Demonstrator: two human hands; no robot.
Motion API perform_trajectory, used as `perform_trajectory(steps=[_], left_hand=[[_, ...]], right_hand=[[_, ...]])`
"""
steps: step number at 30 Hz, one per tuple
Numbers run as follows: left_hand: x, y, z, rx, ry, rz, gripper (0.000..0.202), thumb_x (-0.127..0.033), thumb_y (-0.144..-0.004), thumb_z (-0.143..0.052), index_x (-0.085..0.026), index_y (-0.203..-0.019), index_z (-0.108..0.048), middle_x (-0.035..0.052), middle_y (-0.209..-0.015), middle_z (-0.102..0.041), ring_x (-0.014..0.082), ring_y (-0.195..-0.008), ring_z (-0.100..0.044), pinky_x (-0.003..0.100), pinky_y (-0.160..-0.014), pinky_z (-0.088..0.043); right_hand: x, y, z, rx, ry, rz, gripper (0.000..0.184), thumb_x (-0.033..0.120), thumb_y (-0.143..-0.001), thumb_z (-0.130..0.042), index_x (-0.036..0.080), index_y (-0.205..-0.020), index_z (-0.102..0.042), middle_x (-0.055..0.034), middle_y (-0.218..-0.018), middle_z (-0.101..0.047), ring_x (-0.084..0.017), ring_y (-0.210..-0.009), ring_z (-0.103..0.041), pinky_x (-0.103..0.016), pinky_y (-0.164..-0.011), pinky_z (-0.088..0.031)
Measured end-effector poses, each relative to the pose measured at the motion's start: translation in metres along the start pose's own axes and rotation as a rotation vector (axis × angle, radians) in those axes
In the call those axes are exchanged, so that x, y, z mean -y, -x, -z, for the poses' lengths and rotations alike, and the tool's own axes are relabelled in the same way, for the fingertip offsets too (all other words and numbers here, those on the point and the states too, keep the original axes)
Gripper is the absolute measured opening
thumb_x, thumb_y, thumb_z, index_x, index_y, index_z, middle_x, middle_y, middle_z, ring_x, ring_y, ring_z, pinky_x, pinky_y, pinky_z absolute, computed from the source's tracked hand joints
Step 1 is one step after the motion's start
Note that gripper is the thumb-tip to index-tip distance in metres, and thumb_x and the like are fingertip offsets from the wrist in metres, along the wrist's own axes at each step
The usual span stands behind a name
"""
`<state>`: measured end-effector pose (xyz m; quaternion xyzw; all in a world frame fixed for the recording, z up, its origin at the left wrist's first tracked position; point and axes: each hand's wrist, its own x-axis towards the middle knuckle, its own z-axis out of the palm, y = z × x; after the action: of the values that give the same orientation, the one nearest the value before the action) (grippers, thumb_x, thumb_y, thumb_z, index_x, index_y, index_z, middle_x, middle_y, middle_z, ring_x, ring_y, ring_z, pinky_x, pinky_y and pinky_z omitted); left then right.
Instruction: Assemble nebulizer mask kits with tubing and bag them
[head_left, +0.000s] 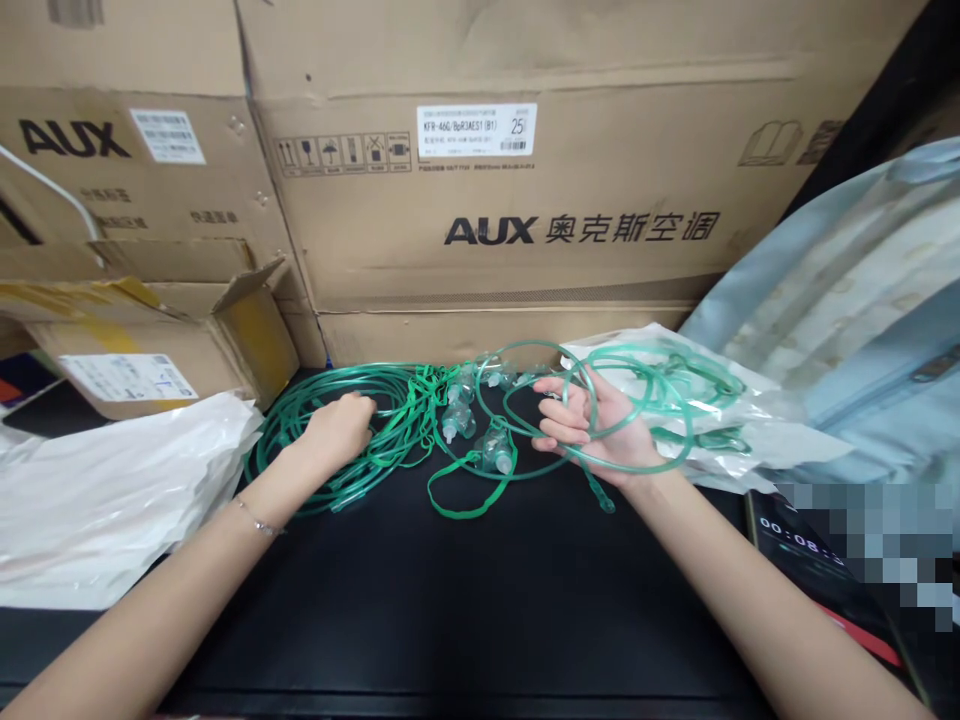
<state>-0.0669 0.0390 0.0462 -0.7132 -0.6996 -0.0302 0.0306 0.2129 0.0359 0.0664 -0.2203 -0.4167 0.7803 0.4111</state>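
Observation:
A tangle of green plastic tubing (390, 415) lies on the black table (480, 600), with small clear mask or chamber parts (459, 412) and a green elastic strap (457, 505) in its middle. My left hand (341, 425) rests palm down on the left coils, fingers curled into them. My right hand (592, 430) is palm up with fingers partly spread, and loops of green tubing (637, 400) pass across its palm.
Large AUX cardboard boxes (525, 200) wall off the back. A smaller open box (165, 340) and white plastic bags (105, 490) sit at left. Clear packaging (720, 420) and a pale blue bag (862, 330) lie at right; a phone (802, 550) shows a timer.

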Motion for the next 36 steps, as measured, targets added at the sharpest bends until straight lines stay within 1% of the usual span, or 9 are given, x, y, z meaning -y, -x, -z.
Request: perform_trajectory(steps=[4, 8, 13, 17, 22, 26, 29, 31, 36], left_hand=[[-0.028, 0.008, 0.0, -0.188, -0.032, -0.402, 0.034, -0.008, -0.081, -0.039, -0.016, -0.108, -0.058, 0.012, -0.113, -0.054, 0.022, -0.1, -0.056, 0.031, -0.079, -0.049], [-0.051, 0.007, -0.008, -0.173, -0.07, -0.8, 0.019, -0.012, -0.08, -0.049, -0.019, -0.088, -0.065, 0.0079, -0.099, -0.06, 0.0199, -0.089, -0.058, 0.031, -0.077, -0.049], [-0.048, 0.011, -0.016, -0.232, -0.021, -0.818, 0.023, -0.014, -0.086, -0.041, -0.018, -0.086, -0.063, 0.0066, -0.095, -0.062, 0.0165, -0.081, -0.06, 0.027, -0.07, -0.049], [-0.033, 0.028, -0.015, -0.496, 0.194, -0.875, 0.023, -0.012, -0.088, -0.039, -0.016, -0.098, -0.059, 0.0083, -0.103, -0.062, 0.0124, -0.08, -0.062, 0.021, -0.067, -0.05], [-0.024, 0.042, -0.018, -0.744, 0.219, -0.974, 0.021, -0.011, -0.087, -0.042, -0.016, -0.095, -0.061, 0.0094, -0.096, -0.065, 0.014, -0.084, -0.064, 0.021, -0.069, -0.052], [-0.027, 0.045, -0.018, -0.749, 0.173, -1.034, 0.022, -0.013, -0.088, -0.04, -0.015, -0.092, -0.061, 0.0085, -0.092, -0.068, 0.0154, -0.084, -0.066, 0.024, -0.071, -0.055], [-0.027, 0.046, -0.018, -0.746, 0.176, -1.042, 0.023, -0.011, -0.088, -0.039, -0.014, -0.092, -0.062, 0.0093, -0.092, -0.068, 0.0164, -0.084, -0.066, 0.026, -0.071, -0.055], [-0.026, 0.046, -0.019, -0.733, 0.195, -1.04, 0.023, -0.01, -0.087, -0.041, -0.015, -0.093, -0.062, 0.0092, -0.094, -0.068, 0.0165, -0.086, -0.066, 0.026, -0.072, -0.055], [-0.028, 0.048, -0.021, -0.706, 0.319, -1.0, 0.024, -0.006, -0.081, -0.047, -0.015, -0.098, -0.061, 0.0106, -0.102, -0.066, 0.0167, -0.092, -0.064, 0.026, -0.078, -0.054]], right_hand=[[-0.001, 0.0, -0.004, -0.04, 0.033, -0.004, 0.061, 0.046, -0.092, -0.013, 0.018, -0.074, -0.064, 0.0084, -0.044, -0.018, -0.006, -0.037, -0.011, -0.024, -0.049, -0.036], [-0.001, 0.003, -0.008, -0.083, 0.065, -0.001, 0.055, 0.048, -0.09, -0.02, 0.02, -0.071, -0.063, 0.0093, -0.043, -0.017, -0.006, -0.036, -0.009, -0.024, -0.048, -0.032], [-0.003, 0.016, 0.0, -0.055, -0.057, -0.046, 0.063, 0.047, -0.092, -0.01, 0.021, -0.067, -0.062, 0.0092, -0.041, -0.014, -0.005, -0.034, -0.007, -0.021, -0.044, -0.029], [-0.016, 0.029, 0.015, -0.04, -0.195, -0.108, 0.067, 0.045, -0.092, -0.006, 0.019, -0.072, -0.064, 0.0089, -0.039, -0.022, -0.005, -0.03, -0.015, -0.021, -0.042, -0.032], [-0.037, 0.043, 0.03, -0.189, -0.142, -0.298, 0.047, 0.041, -0.092, -0.025, 0.01, -0.097, -0.061, -0.0021, -0.063, -0.057, -0.013, -0.059, -0.059, -0.033, -0.065, -0.049], [-0.041, 0.056, 0.031, -0.362, 0.181, -0.289, 0.025, 0.032, -0.085, -0.046, 0.012, -0.094, -0.058, -0.0115, -0.094, -0.063, -0.021, -0.093, -0.062, -0.036, -0.074, -0.051], [-0.035, 0.067, 0.037, -0.545, 0.609, -0.177, 0.014, 0.029, -0.076, -0.057, 0.017, -0.084, -0.058, -0.0042, -0.074, -0.063, -0.016, -0.064, -0.062, -0.026, -0.048, -0.05], [-0.025, 0.077, 0.045, -0.628, 0.961, -0.196, 0.009, 0.025, -0.071, -0.06, 0.018, -0.068, -0.056, 0.0023, -0.051, -0.054, -0.01, -0.038, -0.048, -0.02, -0.032, -0.035], [0.01, 0.105, 0.037, -0.598, 1.606, -0.27, 0.025, 0.016, -0.069, -0.054, 0.018, -0.044, -0.047, 0.0015, -0.038, -0.047, -0.008, -0.03, -0.039, -0.023, -0.037, -0.028]])
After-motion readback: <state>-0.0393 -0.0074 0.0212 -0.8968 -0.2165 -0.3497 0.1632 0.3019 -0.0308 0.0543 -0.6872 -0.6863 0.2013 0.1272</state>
